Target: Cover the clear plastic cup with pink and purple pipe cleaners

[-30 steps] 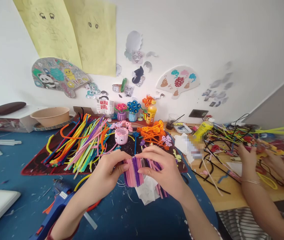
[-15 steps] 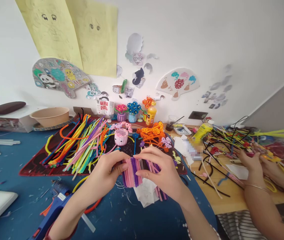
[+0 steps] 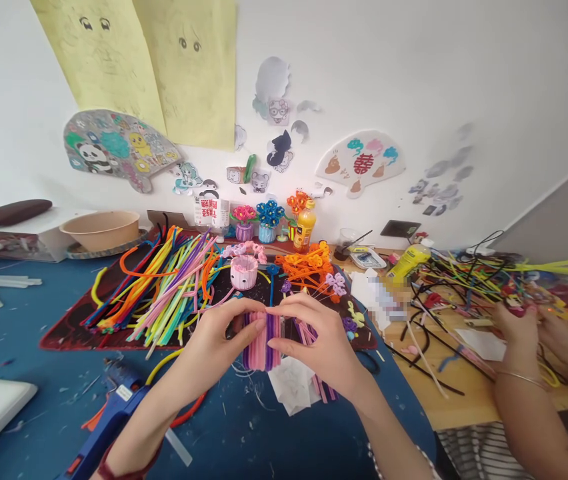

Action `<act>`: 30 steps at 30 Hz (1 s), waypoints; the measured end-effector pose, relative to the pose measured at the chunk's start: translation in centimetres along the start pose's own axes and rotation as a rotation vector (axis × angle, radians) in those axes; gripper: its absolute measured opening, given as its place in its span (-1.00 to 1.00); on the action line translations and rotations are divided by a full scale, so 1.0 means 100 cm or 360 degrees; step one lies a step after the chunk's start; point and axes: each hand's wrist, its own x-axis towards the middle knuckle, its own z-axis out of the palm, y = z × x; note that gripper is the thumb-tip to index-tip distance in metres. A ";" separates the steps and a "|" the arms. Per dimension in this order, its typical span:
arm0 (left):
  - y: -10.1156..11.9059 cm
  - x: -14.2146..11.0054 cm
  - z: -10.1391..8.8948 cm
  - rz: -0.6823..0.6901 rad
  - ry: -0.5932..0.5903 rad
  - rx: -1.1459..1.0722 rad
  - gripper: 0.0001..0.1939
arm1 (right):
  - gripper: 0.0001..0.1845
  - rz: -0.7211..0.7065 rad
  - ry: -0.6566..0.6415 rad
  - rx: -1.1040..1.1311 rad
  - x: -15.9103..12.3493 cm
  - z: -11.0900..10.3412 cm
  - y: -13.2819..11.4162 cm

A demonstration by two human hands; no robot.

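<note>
Between my two hands is a striped panel of pink and purple pipe cleaners (image 3: 263, 350), lined up side by side and held upright above the table. My left hand (image 3: 229, 333) pinches its left side, the thumb lying across the front. On the right edge, my right hand (image 3: 311, 330) grips with thumb and fingertips; both index fingers meet at the top. More pink and purple pipe cleaners (image 3: 324, 387) lie behind and below my right hand, beside a crumpled white paper (image 3: 291, 390). A blue glue gun (image 3: 109, 420) rests by my left forearm.
A pile of colored pipe cleaners (image 3: 164, 287) covers the dark mat's left side. A small pink pot (image 3: 243, 273) and orange pipe-cleaner pieces (image 3: 309, 267) stand behind my hands. At right, a co-worker's hands (image 3: 521, 330) handle small items above a cluttered wooden table (image 3: 414, 400).
My left thumb has slid right and up across the front of the panel, and its left fingers have shifted. The co-worker's hands have moved a little to the right.
</note>
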 end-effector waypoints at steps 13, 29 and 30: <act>0.004 -0.007 0.006 0.0022 0.0105 -0.0147 -0.77 | -0.74 0.0447 -0.0054 0.0393 0.001 0.005 0.004; 0.006 -0.017 0.003 0.0008 0.0123 -0.0143 -0.71 | -0.64 0.0686 -0.0272 0.0767 -0.001 0.009 -0.009; 0.006 -0.017 0.003 0.0000 0.0132 -0.0173 -0.71 | -0.61 0.0699 -0.0308 0.0837 -0.001 0.008 -0.008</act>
